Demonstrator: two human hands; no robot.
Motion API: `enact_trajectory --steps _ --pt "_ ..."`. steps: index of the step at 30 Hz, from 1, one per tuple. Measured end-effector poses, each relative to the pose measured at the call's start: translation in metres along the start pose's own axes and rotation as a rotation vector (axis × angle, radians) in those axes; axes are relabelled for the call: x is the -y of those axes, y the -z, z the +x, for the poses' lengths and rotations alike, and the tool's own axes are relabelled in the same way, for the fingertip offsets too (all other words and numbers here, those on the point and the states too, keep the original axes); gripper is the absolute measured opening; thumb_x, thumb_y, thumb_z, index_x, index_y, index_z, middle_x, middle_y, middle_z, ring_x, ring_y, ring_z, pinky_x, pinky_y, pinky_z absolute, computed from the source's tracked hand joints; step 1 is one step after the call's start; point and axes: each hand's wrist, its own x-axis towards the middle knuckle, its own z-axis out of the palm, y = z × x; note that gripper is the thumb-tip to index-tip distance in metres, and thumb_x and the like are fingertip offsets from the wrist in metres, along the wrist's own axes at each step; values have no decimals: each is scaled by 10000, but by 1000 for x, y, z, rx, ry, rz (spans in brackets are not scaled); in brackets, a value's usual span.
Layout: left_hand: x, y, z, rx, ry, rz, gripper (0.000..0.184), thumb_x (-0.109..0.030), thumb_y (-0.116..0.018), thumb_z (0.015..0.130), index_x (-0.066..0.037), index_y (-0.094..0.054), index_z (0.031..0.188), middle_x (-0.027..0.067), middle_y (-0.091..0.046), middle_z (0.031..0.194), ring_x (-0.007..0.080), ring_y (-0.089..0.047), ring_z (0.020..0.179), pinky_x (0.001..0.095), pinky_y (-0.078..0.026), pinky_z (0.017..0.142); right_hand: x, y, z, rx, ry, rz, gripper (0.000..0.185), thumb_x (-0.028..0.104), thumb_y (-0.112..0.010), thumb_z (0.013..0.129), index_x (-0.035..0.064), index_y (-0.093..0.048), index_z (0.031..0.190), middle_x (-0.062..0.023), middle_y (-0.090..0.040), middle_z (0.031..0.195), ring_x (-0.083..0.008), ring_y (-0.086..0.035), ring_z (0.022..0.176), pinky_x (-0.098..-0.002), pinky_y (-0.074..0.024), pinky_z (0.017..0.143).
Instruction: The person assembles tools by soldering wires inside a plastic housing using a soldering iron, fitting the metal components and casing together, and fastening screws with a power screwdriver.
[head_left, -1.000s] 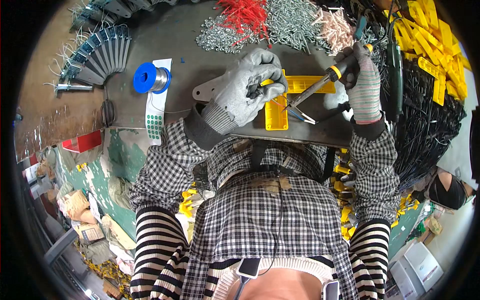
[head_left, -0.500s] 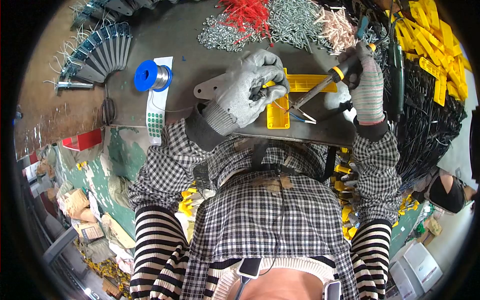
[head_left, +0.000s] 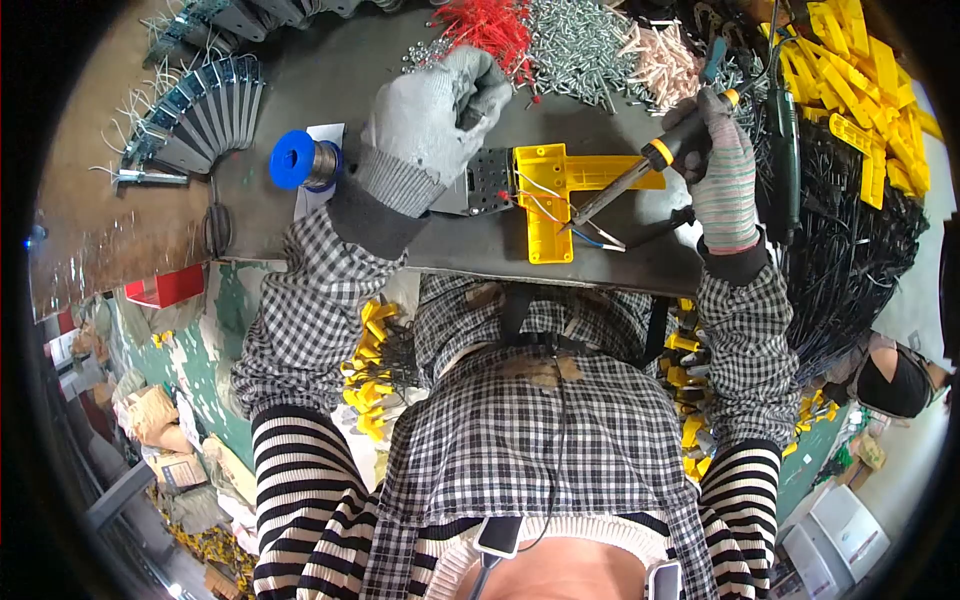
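Note:
My right hand (head_left: 722,175), in a striped grey glove, grips a soldering iron (head_left: 655,155) with its tip slanting down to the left, near wire ends over a yellow plastic housing (head_left: 541,240). The T-shaped housing lies on the bench, and red, white and blue wires (head_left: 590,238) cross it. Against its left side is a dark perforated plate (head_left: 490,182), partly under my left wrist. My left hand (head_left: 425,115), gloved in grey, hovers by a pile of red leads (head_left: 490,30). Its fingers are curled closed; anything between them is hidden.
Piles of screws (head_left: 580,50) and pale pink pieces (head_left: 662,58) lie at the back. A blue solder spool (head_left: 292,160) stands left, near fanned-out circuit boards with grey plates (head_left: 205,110). Yellow parts (head_left: 870,80) and black cables (head_left: 850,250) are heaped right.
My left hand has moved away from the yellow housing, up and left to the red leads, uncovering the perforated plate and wires. My right hand keeps the iron in nearly the same place.

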Motion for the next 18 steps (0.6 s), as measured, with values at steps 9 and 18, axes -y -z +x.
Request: enact_trajectory --steps 9,18 --pt "25 -32 0 -108 -340 19 128 -10 -679 838 -42 -643 957 31 -647 756 84 -602 636 235 -485 571 17 8 1 -126 178 -107 324 374 -534 948 66 -611 880 -3 -614 729 -23 -447 532 -172 -330 480" --pt "15 -30 3 -10 -180 77 347 -92 -696 823 -106 -610 1159 63 -674 890 186 -657 699 308 -530 632 65 7 145 -519 1034 -825 240 238 -720 858 132 -659 1063 -59 -684 844 -92 -621 724 -270 -502 650"
